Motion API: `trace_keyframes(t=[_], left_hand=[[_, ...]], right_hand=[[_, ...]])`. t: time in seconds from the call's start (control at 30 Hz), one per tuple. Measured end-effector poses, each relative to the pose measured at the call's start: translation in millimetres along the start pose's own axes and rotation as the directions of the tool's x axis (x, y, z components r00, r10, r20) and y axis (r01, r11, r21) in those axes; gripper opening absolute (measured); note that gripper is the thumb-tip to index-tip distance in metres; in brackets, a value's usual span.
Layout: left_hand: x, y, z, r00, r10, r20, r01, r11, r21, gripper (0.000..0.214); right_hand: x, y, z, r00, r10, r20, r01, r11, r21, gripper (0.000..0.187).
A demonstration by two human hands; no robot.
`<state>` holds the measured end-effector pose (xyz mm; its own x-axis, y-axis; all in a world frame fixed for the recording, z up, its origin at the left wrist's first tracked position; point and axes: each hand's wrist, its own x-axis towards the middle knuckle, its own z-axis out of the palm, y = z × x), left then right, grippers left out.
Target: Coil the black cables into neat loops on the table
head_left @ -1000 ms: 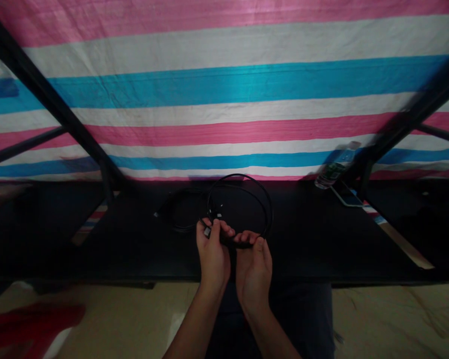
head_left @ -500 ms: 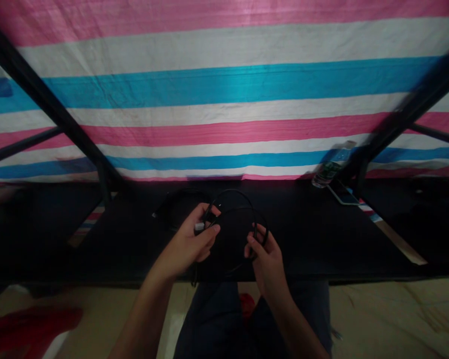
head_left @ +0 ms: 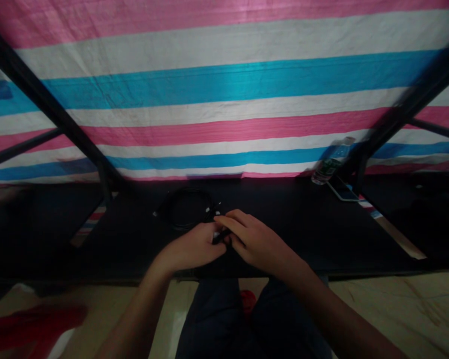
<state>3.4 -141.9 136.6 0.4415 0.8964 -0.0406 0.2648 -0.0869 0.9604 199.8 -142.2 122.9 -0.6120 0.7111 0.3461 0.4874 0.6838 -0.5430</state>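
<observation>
Head view looked forward and down across a wide striped tarpaulin [head_left: 224, 94] in pink, white and blue, hung behind a black metal frame [head_left: 56, 109] whose diagonal bars crossed it on both sides. Below it ran a dark table [head_left: 284, 234], with a tiled floor [head_left: 396, 309] beyond its near edge. The person's dark trousers [head_left: 217, 309] showed under the table edge, and a red cloth [head_left: 33, 324] lay blurred at the lower left.

At the far right of the table stood a clear water bottle [head_left: 331, 162], tilted in the wide view, just beside a phone [head_left: 343, 192] lying flat.

Near the middle of the table lay a black cable [head_left: 185, 209], mostly in a loose coil, just beyond the left hand [head_left: 189, 247] and up and to the left of the right hand [head_left: 256, 239]. The hands were close together, almost meeting over the table. Between them, a short black length of cable with a small pale connector was pinched in the left hand's fingers [head_left: 209, 239], while the right hand's fingers [head_left: 232, 224] curled over it. Whether that length ran into the coil was hidden.
</observation>
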Motion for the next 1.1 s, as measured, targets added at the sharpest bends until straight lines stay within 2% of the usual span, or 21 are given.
trace_keyframes(t=[0.07, 0.17, 0.27, 0.37, 0.47, 0.57, 0.63, 0.73, 0.83, 0.93, 1.0, 1.03, 1.1], left_hand=[[3, -2, -0.4, 0.998, 0.012, -0.059, -0.013, 1.0, -0.024, 0.038], [3, 1, -3.6, 0.996, -0.034, -0.077, 0.03, 0.998, -0.057, 0.069], [1, 7, -7.8, 0.995, -0.099, -0.02, 0.095, 0.988, -0.122, 0.09], [2, 12, -10.9, 0.994, -0.099, 0.043, 0.105, 0.983, -0.153, 0.098], [4, 15, -12.3, 0.997, -0.029, 0.076, 0.041, 0.985, -0.167, 0.095], [6, 14, -13.1, 0.985, -0.033, 0.169, 0.067, 0.977, -0.201, 0.093], [8, 9, -14.1, 0.977, -0.062, 0.206, 0.114, 0.961, -0.251, 0.087], [11, -1, -17.6, 0.983, -0.092, 0.159, 0.132, 0.956, -0.261, 0.058], [9, -12, -23.2, 0.991, -0.1, 0.086, 0.114, 0.979, -0.172, 0.03], [4, -22, -27.8, 0.995, -0.098, 0.026, 0.1, 0.987, -0.129, 0.021], [0, -27, -29.0, 0.994, -0.108, 0.006, 0.108, 0.982, -0.155, 0.027], [-1, -29, -29.1, 0.993, -0.115, -0.004, 0.112, 0.977, -0.18, 0.03], [-1, -30, -28.5, 0.99, -0.126, -0.062, 0.108, 0.965, -0.237, 0.034]], right_hand=[[3, -1, 3, 0.999, -0.05, 0.011, 0.051, 0.996, -0.072, 0.061], [1, 0, 10, 0.994, -0.106, -0.002, 0.105, 0.988, -0.115, 0.063], [-1, 1, 14, 0.989, -0.149, -0.008, 0.148, 0.984, -0.102, 0.059], [-1, 1, 11, 0.992, -0.125, 0.022, 0.126, 0.991, -0.039, 0.052], [2, 2, 6, 0.996, -0.061, 0.072, 0.059, 0.998, 0.024, 0.043], [4, 6, 3, 0.999, 0.003, 0.053, -0.008, 0.996, 0.094, 0.036], [5, 9, 3, 0.999, 0.05, -0.007, -0.048, 0.986, 0.157, 0.028], [6, 13, 3, 0.982, 0.121, -0.144, -0.078, 0.959, 0.273, 0.013], [4, 22, -1, 0.925, 0.25, -0.286, -0.135, 0.921, 0.367, 0.006], [2, 34, -5, 0.83, 0.423, -0.364, -0.196, 0.831, 0.52, 0.008], [0, 42, -6, 0.797, 0.504, -0.333, -0.205, 0.744, 0.636, 0.012], [-1, 44, -7, 0.805, 0.516, -0.293, -0.208, 0.708, 0.675, 0.013], [-3, 48, -7, 0.849, 0.49, -0.199, -0.228, 0.679, 0.698, 0.017]])
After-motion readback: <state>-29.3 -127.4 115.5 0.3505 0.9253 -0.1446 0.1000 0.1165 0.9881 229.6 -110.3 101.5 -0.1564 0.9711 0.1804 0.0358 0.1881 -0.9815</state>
